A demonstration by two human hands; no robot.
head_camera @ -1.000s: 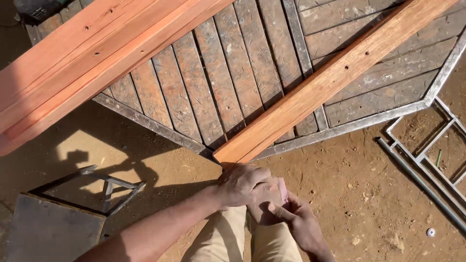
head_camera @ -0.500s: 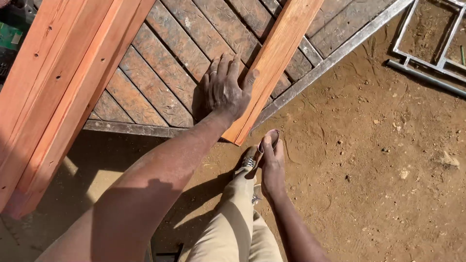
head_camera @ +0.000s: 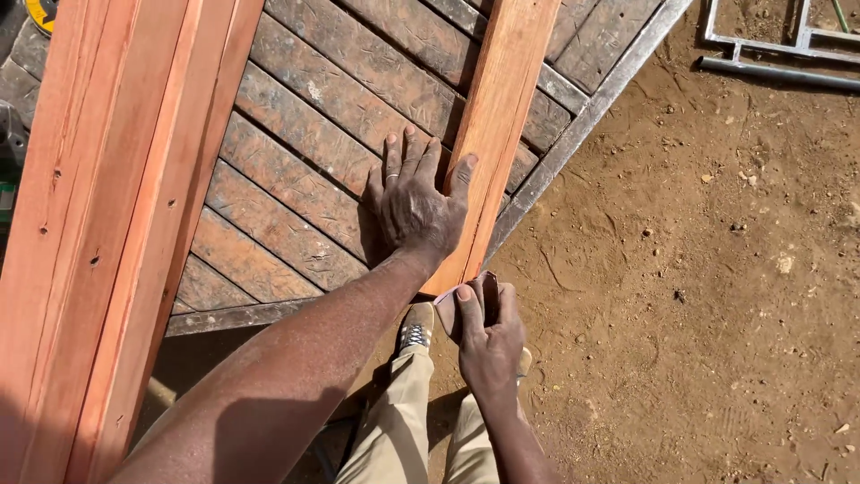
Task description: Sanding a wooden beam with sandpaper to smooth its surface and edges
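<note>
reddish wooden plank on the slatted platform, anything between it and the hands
Nothing visible. The left hand rests flat against the long reddish wooden plank, thumb on its face. The right hand holds a small piece of sandpaper right at the plank's near end.

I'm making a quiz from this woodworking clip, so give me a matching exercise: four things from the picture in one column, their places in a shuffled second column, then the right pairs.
Things:
1. left hand
2. right hand
3. stack of reddish boards
4. metal frame

Places:
A. on the dirt, top right
B. flat against the side of the single plank
C. along the left edge of the picture
D. at the plank's near end, gripping a small pinkish piece

Pairs: 1-B, 2-D, 3-C, 4-A
</note>
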